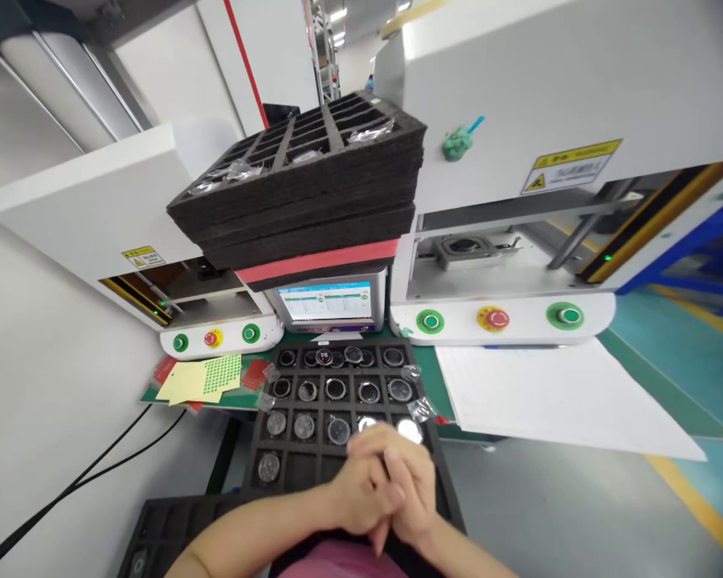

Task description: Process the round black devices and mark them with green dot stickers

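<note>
My left hand [357,496] and my right hand [417,482] are clasped together, fingers folded over each other. No object shows between them, though the palms are hidden. Both hang over the lower part of a black foam tray [292,478]. Rows of round watch faces sit in its compartments, such as a watch [339,431] just left of my hands and another watch [268,466] in the lowest filled row. A bright reflection covers a watch [409,431] beside my right hand. My hands and forearms hide some compartments.
A tall stack of black foam trays [301,193] rises behind a small monitor [328,303]. White press machines with green buttons [430,321] and a red stop button [497,319] flank it. Paper sheets [554,393] lie right, sticker sheets [202,377] left. Another foam tray [174,514] is lower left.
</note>
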Available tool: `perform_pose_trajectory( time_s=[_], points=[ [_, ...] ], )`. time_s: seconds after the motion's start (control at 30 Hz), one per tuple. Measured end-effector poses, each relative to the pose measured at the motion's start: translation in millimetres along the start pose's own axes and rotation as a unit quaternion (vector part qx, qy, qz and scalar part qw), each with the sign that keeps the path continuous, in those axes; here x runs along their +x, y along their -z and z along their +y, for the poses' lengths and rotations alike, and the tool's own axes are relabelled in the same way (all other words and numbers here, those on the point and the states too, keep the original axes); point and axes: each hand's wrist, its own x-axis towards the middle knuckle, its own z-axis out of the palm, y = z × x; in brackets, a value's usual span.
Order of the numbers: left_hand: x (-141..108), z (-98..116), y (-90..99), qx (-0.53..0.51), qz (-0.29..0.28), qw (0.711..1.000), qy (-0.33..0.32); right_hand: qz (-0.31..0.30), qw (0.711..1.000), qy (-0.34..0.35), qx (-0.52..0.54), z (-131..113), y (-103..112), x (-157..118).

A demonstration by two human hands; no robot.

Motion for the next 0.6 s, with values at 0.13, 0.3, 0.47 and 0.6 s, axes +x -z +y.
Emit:
perform_pose_trajectory(
  time_s=[0.13,0.3,0.47,0.6],
  points=[
    [2,21,26.0,-0.073,0.179,0.981,-0.002,-0.130,0.991,-0.018,-0.016,-1,6,5],
    [-12,32,27.4,-0.185,0.065,0.977,-0.084,-0.334,0.937,-0.085,-0.055,2,-22,-10],
    [-27,10,30.2,-0.246,0.127,0.954,-0.111,-0.362,0.916,-0.131,-0.107,12,-52,-22],
    [-33,-7,41.3,-0.266,0.160,0.944,-0.117,-0.383,0.901,-0.172,-0.109,25,-65,-22]
  ],
)
